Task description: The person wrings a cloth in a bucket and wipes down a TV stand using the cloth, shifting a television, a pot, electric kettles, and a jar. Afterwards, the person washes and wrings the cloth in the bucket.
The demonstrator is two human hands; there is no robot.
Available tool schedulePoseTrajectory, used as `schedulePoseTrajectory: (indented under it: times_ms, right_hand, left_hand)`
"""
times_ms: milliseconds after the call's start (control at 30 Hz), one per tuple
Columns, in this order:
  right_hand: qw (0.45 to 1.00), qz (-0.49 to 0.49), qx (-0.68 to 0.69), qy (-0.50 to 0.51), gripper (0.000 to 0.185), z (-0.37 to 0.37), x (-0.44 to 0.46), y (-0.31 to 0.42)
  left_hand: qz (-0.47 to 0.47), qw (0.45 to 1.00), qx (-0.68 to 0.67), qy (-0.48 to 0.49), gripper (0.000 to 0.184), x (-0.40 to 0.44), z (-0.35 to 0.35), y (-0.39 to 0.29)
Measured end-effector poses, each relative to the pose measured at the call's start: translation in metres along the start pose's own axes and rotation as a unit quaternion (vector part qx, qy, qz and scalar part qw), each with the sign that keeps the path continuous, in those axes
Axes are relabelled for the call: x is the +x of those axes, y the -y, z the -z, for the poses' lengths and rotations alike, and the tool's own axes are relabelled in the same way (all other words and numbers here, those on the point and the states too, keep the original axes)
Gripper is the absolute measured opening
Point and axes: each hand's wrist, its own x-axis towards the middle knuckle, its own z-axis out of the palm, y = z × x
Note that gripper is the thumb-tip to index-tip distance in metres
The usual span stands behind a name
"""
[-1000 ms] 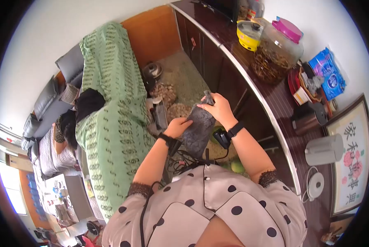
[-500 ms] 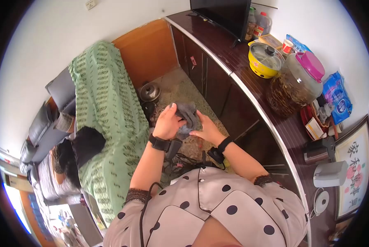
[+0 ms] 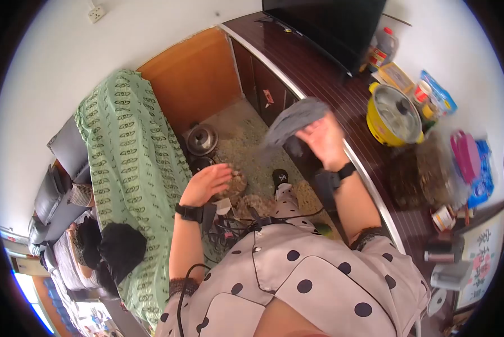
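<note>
Here, blur smears the grey cloth (image 3: pixel 293 121) in the right hand (image 3: pixel 325 142).

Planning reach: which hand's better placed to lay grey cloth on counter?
Right, probably: the right hand has the grey cloth, near the counter. The left hand looks empty, toward the green cover.

A dark countertop (image 3: pixel 297 64) carries a black screen (image 3: pixel 330 31) and yellow pot (image 3: pixel 380 124).

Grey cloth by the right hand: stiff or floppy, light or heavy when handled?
Probably floppy: the grey cloth trails past the right hand in a limp, blurred sheet. Likely light, since only that hand is at it; the left hand is well clear. Unlikely to roll, given its flat shape.
</note>
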Motion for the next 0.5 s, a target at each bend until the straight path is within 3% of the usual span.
schedulePoseTrajectory:
  times_ms: [67, 133, 167, 200, 267, 300, 400, 433, 500]
  right_hand:
    - [0.992, 0.109, -0.047, -0.035, 0.034, 0.031, 0.062, 0.039]
    - [0.927, 0.234, -0.283, -0.076, 0.036, 0.030, 0.117, 0.072]
    - [0.843, 0.255, -0.464, -0.097, 0.038, 0.044, 0.150, 0.086]
    - [0.674, 0.252, -0.683, -0.124, 0.042, 0.049, 0.177, 0.097]
    - [0.482, 0.256, -0.837, -0.043, 0.054, 0.098, 0.246, 0.093]
    - [0.428, 0.137, -0.890, -0.078, 0.069, 0.102, 0.261, 0.088]
    - [0.388, -0.009, -0.915, -0.115, 0.079, 0.141, 0.312, 0.083]
    - [0.364, -0.023, -0.923, -0.123, 0.082, 0.148, 0.321, 0.085]
    - [0.382, -0.024, -0.914, -0.133, 0.084, 0.156, 0.333, 0.090]
  left_hand:
    - [0.001, 1.000, -0.023, -0.012, 0.043, 0.035, 0.034, -0.001]
    - [-0.045, 0.987, -0.100, -0.117, 0.044, 0.079, 0.062, -0.008]
    - [-0.049, 0.977, -0.126, -0.165, 0.045, 0.105, 0.072, -0.011]
    - [-0.047, 0.964, -0.152, -0.214, 0.046, 0.130, 0.079, -0.016]
    - [-0.031, 0.953, -0.172, -0.247, 0.047, 0.173, 0.076, -0.036]
    - [-0.023, 0.951, -0.189, -0.244, 0.046, 0.194, 0.071, -0.050]
    - [-0.030, 0.956, -0.198, -0.217, 0.041, 0.254, 0.063, -0.088]
    - [-0.040, 0.962, -0.183, -0.201, 0.040, 0.268, 0.060, -0.099]
    - [-0.041, 0.968, -0.163, -0.185, 0.038, 0.292, 0.059, -0.112]
